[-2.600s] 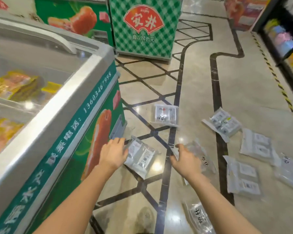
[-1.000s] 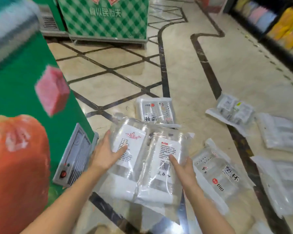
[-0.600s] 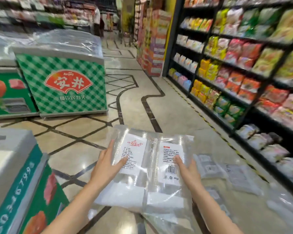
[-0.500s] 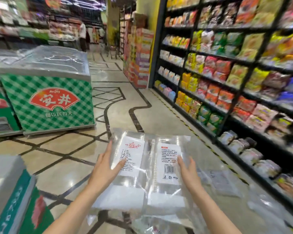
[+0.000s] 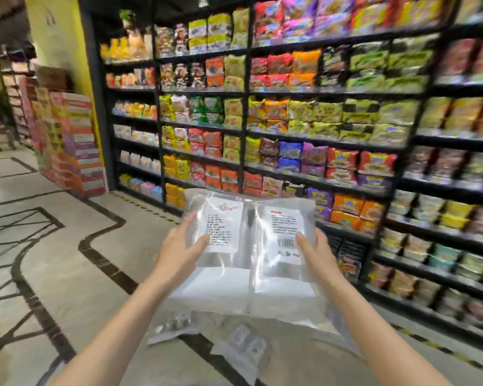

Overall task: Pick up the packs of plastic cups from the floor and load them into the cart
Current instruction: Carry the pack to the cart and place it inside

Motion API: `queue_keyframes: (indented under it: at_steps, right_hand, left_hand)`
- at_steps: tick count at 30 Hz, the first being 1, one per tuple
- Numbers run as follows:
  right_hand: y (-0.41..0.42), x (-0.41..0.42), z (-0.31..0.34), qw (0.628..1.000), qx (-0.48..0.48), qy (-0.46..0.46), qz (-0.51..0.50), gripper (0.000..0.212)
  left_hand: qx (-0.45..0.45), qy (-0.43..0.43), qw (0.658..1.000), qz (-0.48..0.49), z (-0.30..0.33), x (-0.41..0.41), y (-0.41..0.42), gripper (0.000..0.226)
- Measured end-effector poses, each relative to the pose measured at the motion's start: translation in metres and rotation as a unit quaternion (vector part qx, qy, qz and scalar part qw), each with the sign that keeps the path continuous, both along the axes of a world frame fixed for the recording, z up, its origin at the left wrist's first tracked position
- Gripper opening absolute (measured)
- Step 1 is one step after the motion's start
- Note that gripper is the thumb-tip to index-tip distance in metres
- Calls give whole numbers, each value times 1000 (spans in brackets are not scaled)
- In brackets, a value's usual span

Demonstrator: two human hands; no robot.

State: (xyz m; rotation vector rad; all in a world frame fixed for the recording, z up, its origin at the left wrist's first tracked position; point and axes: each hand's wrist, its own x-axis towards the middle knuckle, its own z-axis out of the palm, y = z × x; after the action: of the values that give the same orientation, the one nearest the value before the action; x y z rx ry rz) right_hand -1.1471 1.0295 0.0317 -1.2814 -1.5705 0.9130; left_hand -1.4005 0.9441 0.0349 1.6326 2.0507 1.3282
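Two packs of plastic cups [image 5: 248, 246] held side by side at chest height. Left hand [image 5: 179, 246], right hand [image 5: 315, 252]: fingers grasping outer edges, keeping slippery pair together. Cart not in view.

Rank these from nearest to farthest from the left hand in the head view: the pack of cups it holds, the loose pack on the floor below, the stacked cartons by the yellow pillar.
1. Held pack of cups: in the left hand itself.
2. Loose pack: on the floor, just below.
3. Stacked cartons: far off, up the aisle to the left.
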Motion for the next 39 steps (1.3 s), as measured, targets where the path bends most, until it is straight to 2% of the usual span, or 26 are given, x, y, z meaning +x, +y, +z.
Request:
queue_keyframes:
  at_steps: [4, 9, 12, 17, 20, 29, 33, 39]
  right_hand:
    - [-8, 92, 0, 995, 5, -18, -102, 59]
    - [-25, 228, -3, 974, 4, -31, -224, 66]
    - [-38, 311, -6, 952, -4, -36, -304, 66]
    - [-56, 460, 4, 919, 5, -41, -392, 71]
    - [-66, 549, 15, 898, 9, -34, -439, 71]
    - [-75, 741, 21, 827, 31, -24, -561, 67]
    - [-51, 819, 10, 796, 11, -47, -603, 60]
    - [10, 951, 12, 758, 29, -64, -648, 50]
  left_hand:
    - [10, -4, 996, -92, -2, 85, 42, 63]
    - [28, -5, 976, -218, -10, 221, 90, 71]
    - [25, 1, 960, -278, -15, 316, 112, 72]
    - [23, -15, 928, -372, -8, 482, 144, 89]
    - [48, -14, 899, -436, -2, 580, 158, 84]
    - [87, -19, 833, -546, 6, 821, 200, 72]
    - [61, -37, 835, -545, -10, 919, 234, 69]
    - [68, -52, 809, -581, -12, 1081, 309, 71]
